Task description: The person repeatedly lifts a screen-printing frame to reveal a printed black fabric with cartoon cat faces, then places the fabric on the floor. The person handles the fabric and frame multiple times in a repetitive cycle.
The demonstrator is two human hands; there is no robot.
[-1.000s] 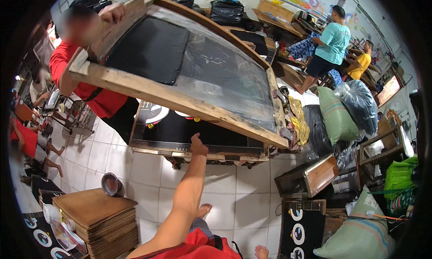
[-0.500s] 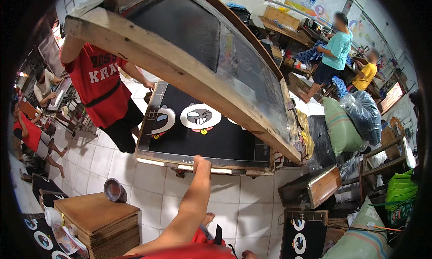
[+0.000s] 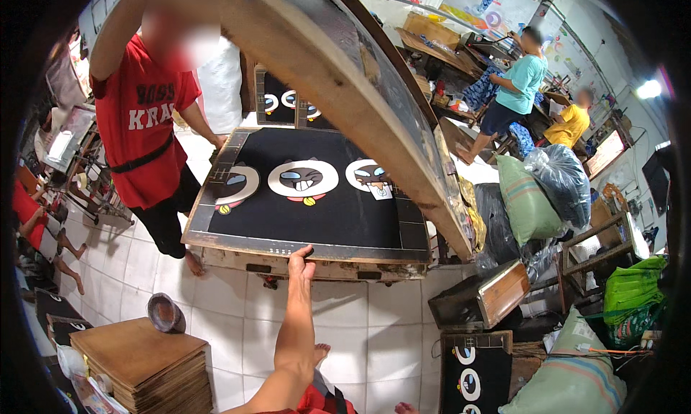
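Observation:
My left hand (image 3: 301, 261) closes around the near edge of a flat printing board (image 3: 230, 242), thumb on top. Black cloth (image 3: 317, 223) covers the board, printed with a row of round white cartoon cat faces (image 3: 303, 179). The board sits slightly askew over a worn table (image 3: 331, 268), its left corner jutting out. Above it slants a raised screen-printing frame (image 3: 360, 108) with wooden bars and dark mesh. A co-worker in a red shirt (image 3: 155, 126) stands at the left, one hand (image 3: 218, 142) at the board's left edge, the other arm raised by the frame. My right hand is out of view.
At the lower left rises a stack of brown boards (image 3: 137, 356) with a dark pot (image 3: 165, 312) on it. Another printed board (image 3: 471, 374) lies lower right, beside a stuffed green sack (image 3: 568, 371). Right of the table are a wooden box (image 3: 482, 295) and full bags (image 3: 529, 198).
The frame has swung higher, uncovering more of the printed cloth. The board has shifted left and turned a little, my left hand still at its edge. My view has moved slightly.

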